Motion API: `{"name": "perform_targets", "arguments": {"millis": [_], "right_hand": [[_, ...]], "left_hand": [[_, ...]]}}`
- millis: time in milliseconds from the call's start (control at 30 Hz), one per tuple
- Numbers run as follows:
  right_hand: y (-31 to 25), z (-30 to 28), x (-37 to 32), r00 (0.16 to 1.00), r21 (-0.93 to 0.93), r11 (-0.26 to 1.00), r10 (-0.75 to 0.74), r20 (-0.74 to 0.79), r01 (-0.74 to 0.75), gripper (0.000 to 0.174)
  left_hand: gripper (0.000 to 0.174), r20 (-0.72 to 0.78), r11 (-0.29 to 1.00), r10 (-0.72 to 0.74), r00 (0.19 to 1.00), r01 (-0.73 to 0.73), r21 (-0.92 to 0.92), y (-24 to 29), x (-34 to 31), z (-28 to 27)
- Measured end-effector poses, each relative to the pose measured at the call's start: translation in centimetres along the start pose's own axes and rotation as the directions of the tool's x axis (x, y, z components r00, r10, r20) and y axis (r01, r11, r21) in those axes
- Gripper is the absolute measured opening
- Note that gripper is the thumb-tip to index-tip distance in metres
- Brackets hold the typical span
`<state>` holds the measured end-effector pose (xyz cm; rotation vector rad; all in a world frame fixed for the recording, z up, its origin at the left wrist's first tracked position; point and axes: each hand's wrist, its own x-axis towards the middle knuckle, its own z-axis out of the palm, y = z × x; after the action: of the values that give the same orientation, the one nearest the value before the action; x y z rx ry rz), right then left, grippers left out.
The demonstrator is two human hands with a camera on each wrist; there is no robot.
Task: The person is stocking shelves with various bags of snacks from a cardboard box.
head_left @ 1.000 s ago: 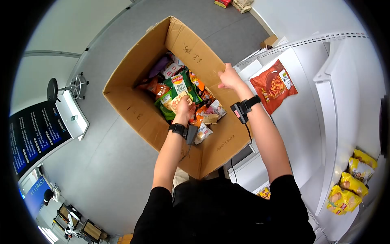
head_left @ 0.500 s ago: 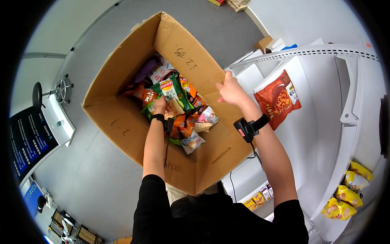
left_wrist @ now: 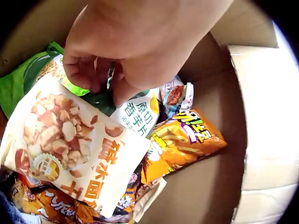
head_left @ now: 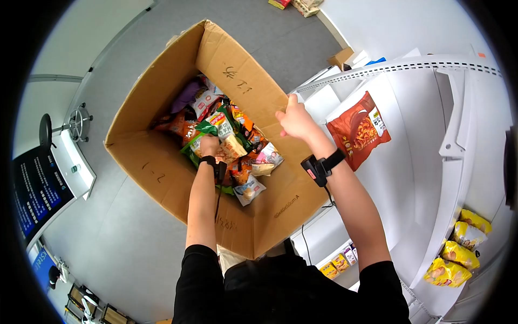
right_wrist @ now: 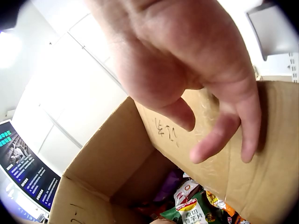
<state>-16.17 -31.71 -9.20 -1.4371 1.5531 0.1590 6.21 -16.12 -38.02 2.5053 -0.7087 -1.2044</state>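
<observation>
Inside the cardboard box (head_left: 152,156), the left hand (head_left: 209,144) is among the snack bags. In the left wrist view its thumb and curled fingers (left_wrist: 126,51) pinch a green edge of the bag with a white label (left_wrist: 140,109). Just beside them lies a beige packet (left_wrist: 60,140), not held. The right hand (head_left: 297,120) rests at the box's right rim; in the right wrist view that hand (right_wrist: 187,65) has loosely bent fingers spread over the inner wall, and some fingers are hidden.
A red noodle bag (head_left: 358,132) lies on the white shelf (head_left: 407,156) right of the box. Yellow bags (head_left: 458,254) stand farther right. Small boxes (head_left: 339,263) sit below. A round stool (head_left: 45,130) stands on the left floor.
The left hand has let go of the beige packet, shifted left and taken hold of the green bag. The box appears farther left in view; the right hand remains at its rim.
</observation>
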Motion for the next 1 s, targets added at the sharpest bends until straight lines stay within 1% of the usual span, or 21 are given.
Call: {"name": "perform_targets", "arguments": {"millis": [33,100,133,167,233,267,300,367,400,433,500,533,633,667,767,833,867,900,967,1000], "right_hand": [[0.0,0.1,0.1,1.0,0.013,1.0,-0.009,-0.007,0.009,0.059],[0.0,-0.1,0.1,1.0,0.035,0.999,0.007,0.021,-0.008,0.051],[0.0,-0.2,0.0,0.999,0.045,0.999,0.013,0.034,-0.014,0.047],[0.1,-0.1,0.1,0.999,0.047,0.999,0.007,0.031,-0.008,0.047],[0.4,0.1,0.3,1.0,0.05,0.999,-0.004,0.021,0.003,0.046],[0.6,0.1,0.4,1.0,0.042,0.999,-0.003,0.025,0.002,0.046],[0.6,0.0,0.4,1.0,0.035,0.999,-0.003,0.028,0.002,0.046],[1.0,0.3,0.7,1.0,0.037,0.999,-0.008,0.009,0.007,0.046],[1.4,0.7,1.2,1.0,0.046,0.999,-0.013,-0.013,0.014,0.047],[1.2,0.6,1.0,0.999,0.055,0.998,-0.019,-0.037,0.021,0.048],[0.5,0.0,0.4,1.0,0.05,0.999,0.011,-0.003,-0.011,0.045],[0.5,0.0,0.1,0.999,0.048,0.998,0.032,0.017,-0.032,0.044],[0.8,0.1,0.1,0.999,0.075,0.996,0.048,0.023,-0.049,0.047],[0.9,0.2,0.1,0.999,0.092,0.995,0.04,0.017,-0.041,0.05],[1.2,0.3,-0.4,1.0,0.15,0.989,0.005,0.015,-0.007,0.061],[1.4,0.4,-1.6,0.999,0.201,0.979,-0.034,0.034,0.026,0.069],[1.7,0.7,-2.4,0.998,0.215,0.975,-0.056,-0.017,0.058,0.079],[2.1,0.7,-2.7,0.998,0.249,0.967,-0.055,-0.012,0.056,0.083],[1.9,0.7,-4.9,0.997,0.234,0.97,-0.045,-0.065,0.059,0.087],[3.0,1.4,-4.5,0.986,0.216,0.968,-0.098,-0.136,0.126,0.087]], "left_hand": [[0.026,0.003,1.0,-0.008,1.0,0.008,-0.006,0.3,-0.8,-0.2],[0.024,0.004,1.0,-0.022,1.0,0.022,-0.017,0.6,-2.0,-0.9],[0.023,-0.001,0.998,-0.032,0.999,0.032,-0.056,0.3,-1.9,-0.8],[0.023,-0.011,0.993,-0.068,0.998,0.066,-0.101,-0.1,-2.0,-0.9],[0.02,-0.079,0.995,-0.007,0.997,-0.001,-0.097,0.6,-3.2,-2.1],[0.018,-0.111,0.995,-0.005,0.994,-0.006,-0.096,1.2,-4.2,-3.0],[0.019,-0.118,0.978,-0.002,0.993,-0.023,-0.209,1.7,-5.0,-3.8],[0.023,-0.159,0.942,-0.02,0.987,-0.035,-0.334,0.3,-3.9,-3.6],[0.021,-0.122,0.942,-0.067,0.99,0.022,-0.335,0.7,-4.6,-4.8],[0.022,-0.141,0.942,-0.025,0.99,-0.024,-0.336,1.0,-5.5,-5.8],[0.022,-0.123,0.93,-0.016,0.992,-0.03,-0.367,1.3,-6.6,-7.5],[0.022,-0.086,0.882,0.004,0.996,-0.044,-0.47,1.9,-8.0,-8.8],[0.023,0.024,0.77,0.04,0.999,-0.015,-0.638,3.7,-12.4,-12.1],[0.023,0.013,0.788,0.053,0.999,-0.034,-0.614,4.3,-13.8,-13.1],[0.024,0.014,0.776,0.094,0.995,-0.064,-0.627,5.8,-17.9,-15.8],[0.025,0.009,0.72,0.16,0.987,-0.11,-0.685,6.1,-19.9,-17.0],[0.025,0.011,0.708,0.191,0.982,-0.13,-0.694,6.3,-20.9,-17.6],[0.025,0.013,0.695,0.219,0.976,-0.147,-0.704,6.3,-21.9,-18.4],[0.023,0.007,0.665,0.264,0.964,-0.177,-0.726,6.2,-23.8,-20.0],[0.022,0.011,0.656,0.287,0.958,-0.188,-0.731,6.1,-24.5,-20.5]]}}
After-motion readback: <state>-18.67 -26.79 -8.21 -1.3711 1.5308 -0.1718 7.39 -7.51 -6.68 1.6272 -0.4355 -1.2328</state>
